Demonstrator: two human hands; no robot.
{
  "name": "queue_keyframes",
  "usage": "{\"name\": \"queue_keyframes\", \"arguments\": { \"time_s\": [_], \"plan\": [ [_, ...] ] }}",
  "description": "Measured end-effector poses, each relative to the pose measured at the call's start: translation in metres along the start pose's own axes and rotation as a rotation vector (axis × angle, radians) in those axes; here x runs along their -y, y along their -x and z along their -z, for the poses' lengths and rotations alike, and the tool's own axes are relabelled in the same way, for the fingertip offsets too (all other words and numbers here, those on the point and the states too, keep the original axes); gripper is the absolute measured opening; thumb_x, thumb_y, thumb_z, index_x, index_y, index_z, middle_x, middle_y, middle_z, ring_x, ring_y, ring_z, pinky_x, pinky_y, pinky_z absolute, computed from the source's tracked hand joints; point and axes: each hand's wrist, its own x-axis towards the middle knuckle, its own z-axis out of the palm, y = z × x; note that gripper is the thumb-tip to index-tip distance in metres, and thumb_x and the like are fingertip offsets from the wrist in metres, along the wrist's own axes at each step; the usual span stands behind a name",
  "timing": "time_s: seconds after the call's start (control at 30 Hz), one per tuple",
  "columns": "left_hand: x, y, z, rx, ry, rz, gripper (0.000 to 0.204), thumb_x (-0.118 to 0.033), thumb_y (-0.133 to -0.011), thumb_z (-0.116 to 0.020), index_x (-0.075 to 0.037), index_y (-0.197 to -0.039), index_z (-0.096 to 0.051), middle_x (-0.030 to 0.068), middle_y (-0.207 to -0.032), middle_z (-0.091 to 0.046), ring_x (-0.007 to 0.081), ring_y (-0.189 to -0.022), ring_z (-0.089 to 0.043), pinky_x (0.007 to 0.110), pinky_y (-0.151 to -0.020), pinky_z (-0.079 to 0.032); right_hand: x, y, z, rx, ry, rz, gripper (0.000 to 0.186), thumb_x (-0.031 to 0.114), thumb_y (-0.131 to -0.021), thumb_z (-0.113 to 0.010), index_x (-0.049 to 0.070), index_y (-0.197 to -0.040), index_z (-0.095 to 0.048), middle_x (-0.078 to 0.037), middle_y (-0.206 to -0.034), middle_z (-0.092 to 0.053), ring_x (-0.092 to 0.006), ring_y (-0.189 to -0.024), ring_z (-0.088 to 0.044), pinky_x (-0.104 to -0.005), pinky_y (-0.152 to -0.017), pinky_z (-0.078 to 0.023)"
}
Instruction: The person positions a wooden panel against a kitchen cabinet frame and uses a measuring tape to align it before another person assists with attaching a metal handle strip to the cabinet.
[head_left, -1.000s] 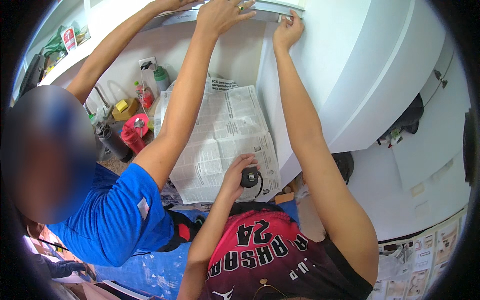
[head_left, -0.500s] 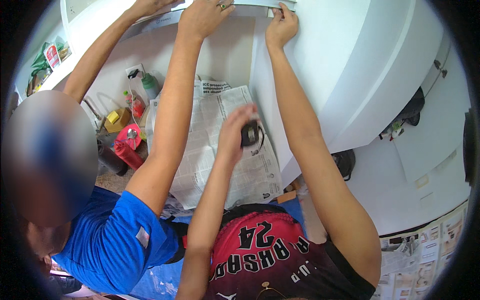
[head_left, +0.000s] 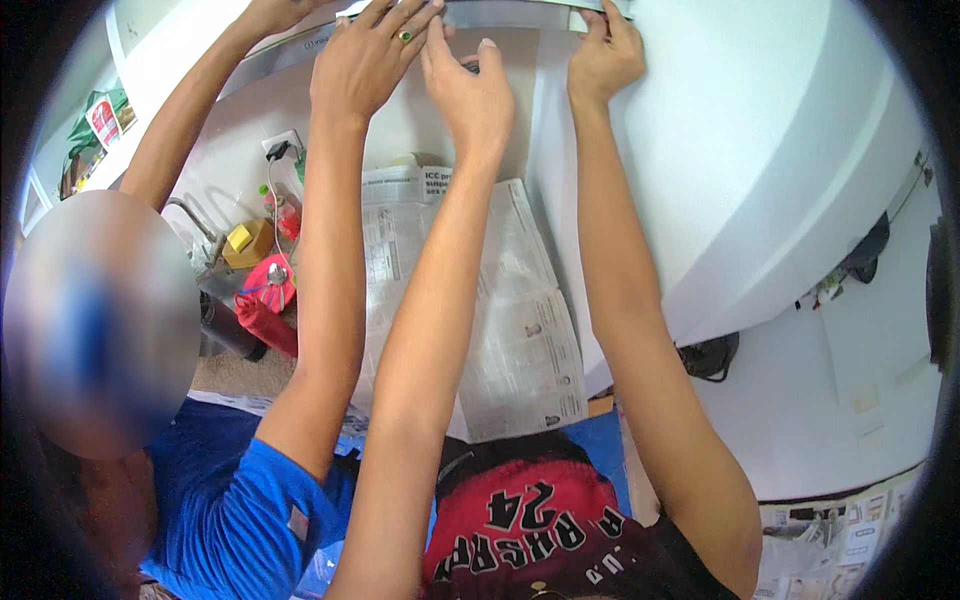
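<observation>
My left hand (head_left: 470, 100) is raised to the metallic strip (head_left: 515, 16) along the top edge of the view. A black tape measure (head_left: 473, 67) shows only in part between its thumb and fingers. To the right, my right hand (head_left: 607, 52) pinches the strip's right end beside the white cabinet side (head_left: 680, 110). A co-worker's ringed hand (head_left: 362, 60) presses up at the strip just left of mine. The co-worker's other hand (head_left: 280, 12) reaches up farther left, partly cut off by the picture's edge.
Newspaper sheets (head_left: 520, 330) cover the surface below my arms. At left stand a red bottle (head_left: 266, 326), a pink plate (head_left: 270, 283), a yellow sponge (head_left: 239, 237) and a plugged-in cord (head_left: 277, 150). The co-worker in a blue shirt (head_left: 240, 500) is close on my left.
My left hand has risen from above the newspaper to the strip, carrying the tape measure. My right hand stays at the strip's end as the view shifts slightly.
</observation>
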Motion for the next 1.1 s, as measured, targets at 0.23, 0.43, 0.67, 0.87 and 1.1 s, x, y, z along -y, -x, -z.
{"name": "queue_keyframes", "arguments": {
  "time_s": [0.23, 0.43, 0.67, 0.87, 1.1],
  "plan": [
    [0.017, -0.011, -0.003, 0.040, -0.193, -0.122, 0.070, -0.020, -0.096, -0.069, 0.007, -0.155, -0.041, 0.0228, -0.148, -0.049, 0.0263, -0.109, -0.065, 0.039, -0.097, -0.053, -0.009, -0.001, -0.009, -0.152, -0.090, 0.147, 0.026, -0.007, -0.089, -0.069, 0.004, -0.109, -0.081, -0.008, -0.084, -0.074, -0.0151, -0.065, -0.070, -0.0260, -0.046, -0.057],
    [0.018, -0.030, 0.008, -0.032, -0.292, -0.296, 0.055, -0.019, -0.096, -0.069, -0.006, -0.148, -0.056, 0.0206, -0.142, -0.053, 0.0265, -0.100, -0.069, 0.040, -0.091, -0.055, -0.011, 0.001, -0.015, -0.119, -0.045, 0.165, 0.027, -0.008, -0.086, -0.070, 0.004, -0.108, -0.081, -0.008, -0.082, -0.073, -0.0159, -0.064, -0.069, -0.0268, -0.053, -0.057],
    [0.032, -0.052, 0.028, -0.130, -0.563, -0.409, 0.047, -0.031, -0.094, -0.076, -0.018, -0.138, -0.068, 0.0150, -0.125, -0.062, 0.0285, -0.098, -0.070, 0.044, -0.086, -0.056, -0.010, 0.000, -0.016, -0.183, -0.059, 0.195, 0.031, -0.010, -0.086, -0.065, 0.005, -0.107, -0.082, -0.008, -0.081, -0.073, -0.0193, -0.072, -0.073, -0.0318, -0.062, -0.059],
    [0.043, -0.087, 0.068, -0.295, -0.869, -0.586, 0.032, -0.034, -0.089, -0.079, -0.026, -0.120, -0.079, 0.0118, -0.122, -0.069, 0.0352, -0.099, -0.062, 0.044, -0.086, -0.053, -0.007, -0.002, -0.012, -0.160, -0.007, 0.196, 0.030, -0.011, -0.087, -0.063, 0.003, -0.107, -0.081, -0.009, -0.085, -0.073, -0.0208, -0.073, -0.075, -0.0319, -0.065, -0.061],
    [0.048, -0.115, 0.083, -0.248, -1.003, -0.631, 0.025, -0.034, -0.089, -0.079, -0.022, -0.112, -0.082, 0.0014, -0.107, -0.077, 0.0329, -0.096, -0.063, 0.041, -0.085, -0.052, 0.000, -0.002, -0.013, -0.143, -0.029, 0.148, 0.030, -0.012, -0.088, -0.062, 0.001, -0.109, -0.080, -0.013, -0.088, -0.072, -0.0216, -0.076, -0.077, -0.0326, -0.067, -0.062]
  ]
}}
